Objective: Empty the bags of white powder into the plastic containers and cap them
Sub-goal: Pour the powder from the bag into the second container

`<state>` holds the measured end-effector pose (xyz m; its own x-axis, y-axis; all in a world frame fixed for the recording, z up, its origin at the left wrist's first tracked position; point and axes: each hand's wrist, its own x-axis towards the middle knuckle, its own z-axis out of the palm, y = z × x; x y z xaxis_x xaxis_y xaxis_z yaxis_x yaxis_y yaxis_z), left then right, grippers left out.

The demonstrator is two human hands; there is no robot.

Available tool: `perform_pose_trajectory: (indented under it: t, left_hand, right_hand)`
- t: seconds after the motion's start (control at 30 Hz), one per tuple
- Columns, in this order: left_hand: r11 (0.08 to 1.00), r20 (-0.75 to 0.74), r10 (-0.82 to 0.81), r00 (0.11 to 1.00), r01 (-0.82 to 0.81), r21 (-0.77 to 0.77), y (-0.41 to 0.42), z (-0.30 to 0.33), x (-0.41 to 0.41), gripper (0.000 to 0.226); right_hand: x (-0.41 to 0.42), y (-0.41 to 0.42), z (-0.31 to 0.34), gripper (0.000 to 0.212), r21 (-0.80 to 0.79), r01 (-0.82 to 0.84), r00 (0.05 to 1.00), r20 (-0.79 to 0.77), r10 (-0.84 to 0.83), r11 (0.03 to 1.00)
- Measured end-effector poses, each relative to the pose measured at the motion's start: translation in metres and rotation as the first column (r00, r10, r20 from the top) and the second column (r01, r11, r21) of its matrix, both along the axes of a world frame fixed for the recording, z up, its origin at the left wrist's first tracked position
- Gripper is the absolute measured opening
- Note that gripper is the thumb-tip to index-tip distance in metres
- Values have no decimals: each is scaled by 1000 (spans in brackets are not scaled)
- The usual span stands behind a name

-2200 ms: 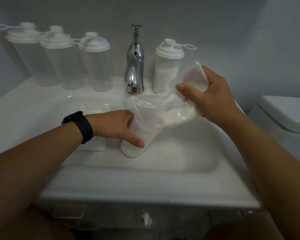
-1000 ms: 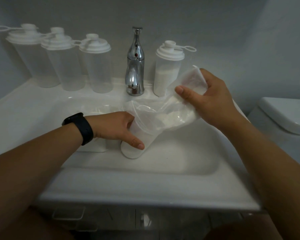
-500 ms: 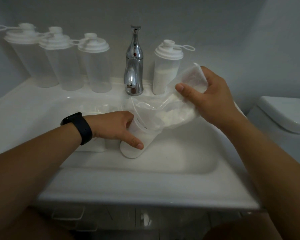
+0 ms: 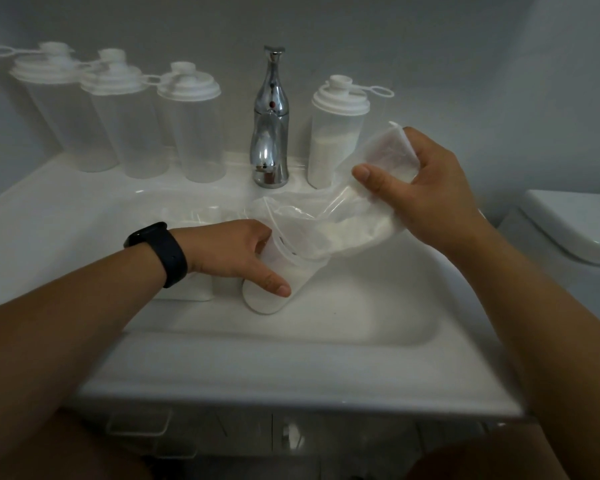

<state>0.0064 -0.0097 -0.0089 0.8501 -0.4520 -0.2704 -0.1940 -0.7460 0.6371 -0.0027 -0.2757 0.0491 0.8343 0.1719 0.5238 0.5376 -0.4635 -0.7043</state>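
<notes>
Little has moved over the last couple of seconds: the right hand (image 4: 426, 188) keeps the closed end of the bag (image 4: 329, 223) pinched and raised, dipping and lifting it slightly, and the powder (image 4: 357, 233) pooled in the bag's low belly looks much as it did. The left hand (image 4: 232, 251) stays wrapped around the open container (image 4: 274, 289), which stands tilted in the sink (image 4: 326, 327) with the bag's mouth tucked over its rim. Both hands are closed on what they hold, the right one with thumb on top and fingers behind the plastic.

My reading is that the pour is under way but slow. A fair heap of powder still sits in the sag of the bag rather than running down, so the closed end probably needs lifting higher, or a shake, before this container can be capped. No loose lid for it is clearly visible.

Behind the basin, a capped container (image 4: 336, 140) partly filled with powder stands just to the right of the chrome tap (image 4: 271, 126). Three capped, empty-looking containers (image 4: 136, 126) line up on the left. More bags of powder (image 4: 187, 292) seem to lie in the sink under the left wrist, though they are half hidden. The tap stands close behind the raised bag, and the slack plastic mouth could slip off the rim and spill.
</notes>
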Motion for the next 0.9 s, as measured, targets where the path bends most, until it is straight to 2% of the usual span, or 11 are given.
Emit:
perform_pose_trajectory:
  t: [0.07, 0.17, 0.3, 0.43, 0.5, 0.53, 0.73, 0.8, 0.9]
  left_hand:
    - [1000, 0, -1, 1000, 1, -7, 1, -1, 0, 66]
    - [1000, -2, -3, 1000, 3, -18, -1, 1, -2, 65]
    - [1000, -4, -9, 1000, 9, -17, 1, 0, -1, 47]
    - [1000, 4, 8, 1000, -8, 9, 0, 1, 0, 54]
    - [1000, -7, 2, 1000, -1, 16, 2, -2, 3, 33]
    - [1000, -10, 7, 1000, -7, 10, 0, -1, 4, 30]
    - [1000, -9, 18, 1000, -17, 13, 1, 0, 2, 31]
    - [1000, 12, 1, 1000, -1, 16, 0, 0, 1, 42]
    - [1000, -19, -1, 1000, 1, 29, 1, 0, 1, 31]
  right_hand:
    - [0, 1, 0, 26, -5, -1, 1000, -11, 1, 1000]
    - [0, 0, 0, 24, 4, 1, 1000, -13, -1, 1000]
    - [0, 1, -1, 26, 5, -9, 1000, -17, 9, 1000]
    - [0, 0, -1, 24, 15, 0, 1000, -1, 0, 1000]
    - [0, 1, -1, 25, 11, -9, 1000, -4, 9, 1000]
    - [-1, 1, -1, 25, 11, -10, 1000, 1, 10, 1000]
    - [-1, 1, 0, 21, 8, 3, 999, 34, -4, 1000]
    - [-1, 0, -1, 21, 12, 1, 999, 34, -2, 1000]
    - [0, 1, -1, 23, -11, -7, 1000, 22, 8, 1000]
